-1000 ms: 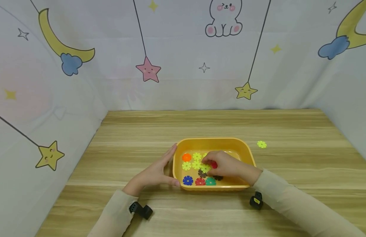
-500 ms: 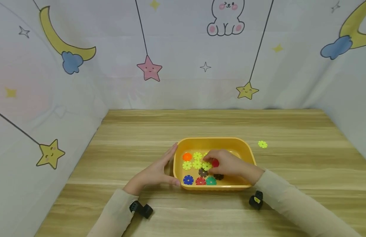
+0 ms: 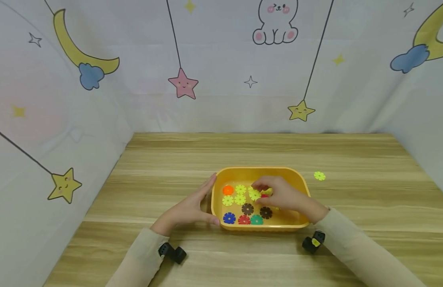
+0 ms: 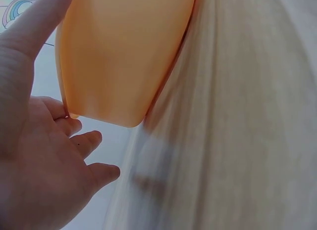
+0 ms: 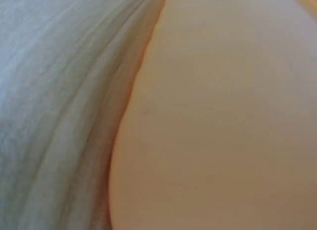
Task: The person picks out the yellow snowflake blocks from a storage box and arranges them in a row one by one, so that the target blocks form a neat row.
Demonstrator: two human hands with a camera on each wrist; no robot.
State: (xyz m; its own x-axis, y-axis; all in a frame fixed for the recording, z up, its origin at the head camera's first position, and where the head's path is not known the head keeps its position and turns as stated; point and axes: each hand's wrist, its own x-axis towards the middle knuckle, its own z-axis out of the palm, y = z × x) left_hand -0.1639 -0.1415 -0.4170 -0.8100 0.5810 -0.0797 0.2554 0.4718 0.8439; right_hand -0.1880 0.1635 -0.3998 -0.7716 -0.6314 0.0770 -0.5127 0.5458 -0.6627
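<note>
A yellow plastic tray (image 3: 228, 228) holds flat, notched snowflake discs in the head view. My left hand (image 3: 183, 211) grips its left end, thumb at the front corner and fingers at the back corner. In the left wrist view, fingertips of that hand (image 4: 49, 161) meet the tray's rim (image 4: 67, 99). Over the tray, my right hand (image 3: 280, 195) pinches a yellow snowflake disc (image 3: 255, 195) between thumb and fingers. A red disc (image 3: 264, 195) shows partly under that hand. The right wrist view has only a sleeve (image 5: 54, 111) and a blurred smooth surface.
Inside the tray are an orange disc (image 3: 228, 190), several yellow ones, two dark brown discs (image 3: 247, 209), a blue one (image 3: 229, 218), a red one (image 3: 244, 220) and a green one (image 3: 257, 219). One yellow disc (image 3: 320, 175) lies on the wooden table (image 3: 164, 155) outside, right of the tray.
My right hand has moved back and slightly right with the yellow snowflake disc, uncovering the second brown disc. The left hand stays at the tray's end. The head view has shifted slightly.
</note>
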